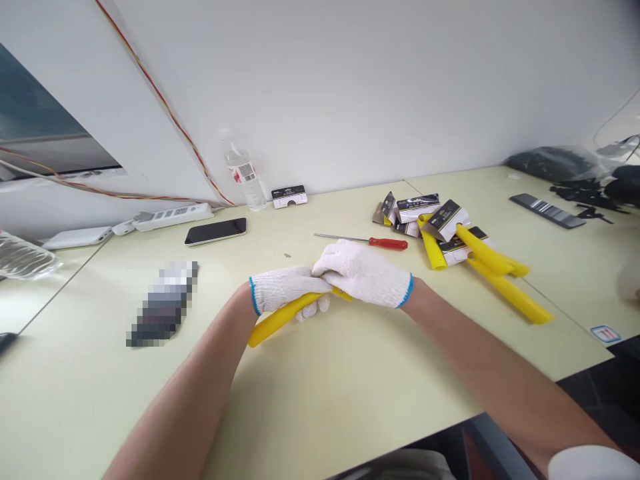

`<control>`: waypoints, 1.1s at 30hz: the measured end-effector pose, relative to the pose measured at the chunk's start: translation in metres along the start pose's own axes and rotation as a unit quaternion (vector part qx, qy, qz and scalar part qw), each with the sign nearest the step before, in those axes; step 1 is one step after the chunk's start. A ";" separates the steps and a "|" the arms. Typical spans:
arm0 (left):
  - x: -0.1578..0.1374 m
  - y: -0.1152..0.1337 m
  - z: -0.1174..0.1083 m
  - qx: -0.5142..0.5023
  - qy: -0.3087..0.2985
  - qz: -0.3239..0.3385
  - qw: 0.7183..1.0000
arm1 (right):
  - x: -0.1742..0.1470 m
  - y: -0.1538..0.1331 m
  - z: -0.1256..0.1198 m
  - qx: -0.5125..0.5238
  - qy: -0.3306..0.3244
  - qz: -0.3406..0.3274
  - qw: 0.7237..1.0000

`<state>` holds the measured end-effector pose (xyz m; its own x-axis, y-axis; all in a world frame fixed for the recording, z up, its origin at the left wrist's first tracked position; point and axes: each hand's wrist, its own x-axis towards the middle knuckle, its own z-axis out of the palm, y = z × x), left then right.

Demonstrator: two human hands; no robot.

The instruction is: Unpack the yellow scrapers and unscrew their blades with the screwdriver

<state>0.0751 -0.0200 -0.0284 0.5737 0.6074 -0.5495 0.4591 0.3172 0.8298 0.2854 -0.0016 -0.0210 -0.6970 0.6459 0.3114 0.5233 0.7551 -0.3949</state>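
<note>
Both hands wear white knit gloves and meet over the middle of the pale yellow table (350,400). My left hand (285,290) grips a long yellow plastic handle (273,323) that slants down to the left beneath it. My right hand (365,272) is closed over the handle's other end, overlapping the left fingers. That end is hidden by the gloves. A red-handled screwdriver (370,241) lies just behind my right hand.
A pile of several yellow-handled tools with black and white card labels (465,250) lies at right. A phone (216,231), a water bottle (245,175), a power strip (173,215) and a small card box (289,196) sit by the wall. Black parts and a remote (547,210) are far right.
</note>
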 end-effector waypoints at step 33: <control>0.004 -0.003 0.000 0.014 0.079 0.070 0.994 | 0.000 0.054 0.036 0.622 0.036 0.296 0.724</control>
<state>0.0756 -0.0186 -0.0327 0.5197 0.7521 -0.4052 0.4031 0.2023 0.8925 0.2962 0.0353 -0.0737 -0.4796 0.8534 -0.2043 -0.1571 -0.3125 -0.9368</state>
